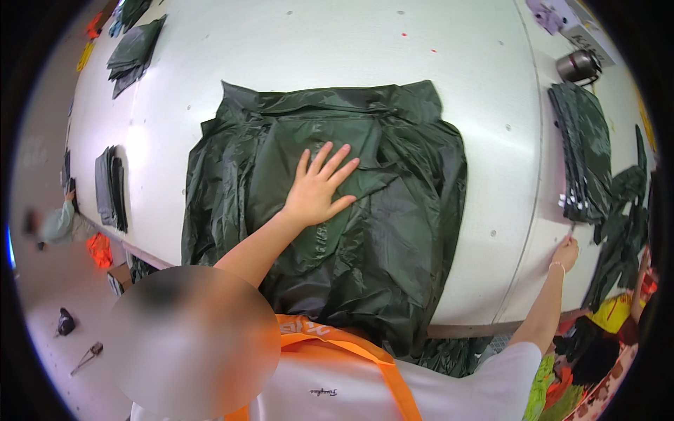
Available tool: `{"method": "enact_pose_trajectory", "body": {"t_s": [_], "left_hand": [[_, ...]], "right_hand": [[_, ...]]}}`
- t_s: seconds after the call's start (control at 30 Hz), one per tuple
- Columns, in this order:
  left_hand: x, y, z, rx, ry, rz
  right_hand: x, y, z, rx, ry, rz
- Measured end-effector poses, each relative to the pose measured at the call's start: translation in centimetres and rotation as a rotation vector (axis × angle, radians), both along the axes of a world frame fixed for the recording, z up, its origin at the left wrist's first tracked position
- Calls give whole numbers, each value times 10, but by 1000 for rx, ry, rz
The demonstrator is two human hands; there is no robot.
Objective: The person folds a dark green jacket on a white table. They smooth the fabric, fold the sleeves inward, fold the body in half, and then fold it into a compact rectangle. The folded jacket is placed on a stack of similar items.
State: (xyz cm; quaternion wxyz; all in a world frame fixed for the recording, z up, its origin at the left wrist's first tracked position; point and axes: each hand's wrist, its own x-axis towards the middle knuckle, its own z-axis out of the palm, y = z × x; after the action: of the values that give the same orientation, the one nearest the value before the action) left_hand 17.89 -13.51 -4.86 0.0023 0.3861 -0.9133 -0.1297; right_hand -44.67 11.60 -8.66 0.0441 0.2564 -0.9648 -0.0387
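Note:
A glossy dark green garment [421,203], like a rain jacket, lies spread and wrinkled on the white table, its upper edge away from me and its near end hanging over the table's front edge. My left hand [316,189] rests palm down on the middle of it, fingers spread. Out to the right, my right hand [566,254] is closed at the near end of a stack of folded dark green garments [586,147]. Something thin shows at its fingertips; I cannot make out what it is.
On the white table [484,63], folded dark garments [111,186] lie at the left and another pile [137,52] at the far left. A metal mug [579,67] stands beyond the right stack. Loose dark cloth [618,238] lies at the right edge. Another person [60,221] is at the left.

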Motion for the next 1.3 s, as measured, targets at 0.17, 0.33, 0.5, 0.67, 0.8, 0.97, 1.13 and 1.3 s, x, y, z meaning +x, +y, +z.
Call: {"method": "enact_pose_trajectory", "body": {"t_s": [0.17,0.33,0.5,0.67,0.8,0.97,1.13,1.3], "left_hand": [[-3,-12,2,108,235,11],[-9,-78,22,-105,587,239],[-8,-119,-9,86,467,293],[-3,-124,-28,10,679,281],[-3,-127,-24,226,763,410],[1,-130,-21,385,766,486],[-1,-130,-26,434,798,504],[-6,-130,-22,495,797,535]], "right_hand": [[19,35,-24,-149,21,194],[181,-45,50,-732,-743,51],[354,-198,107,-1074,-1461,57],[457,-286,91,-812,-1447,389],[473,-320,45,-671,-980,663],[464,-308,42,-537,-893,742],[460,-305,42,-423,-666,887],[467,-309,43,-441,-629,896]]}}
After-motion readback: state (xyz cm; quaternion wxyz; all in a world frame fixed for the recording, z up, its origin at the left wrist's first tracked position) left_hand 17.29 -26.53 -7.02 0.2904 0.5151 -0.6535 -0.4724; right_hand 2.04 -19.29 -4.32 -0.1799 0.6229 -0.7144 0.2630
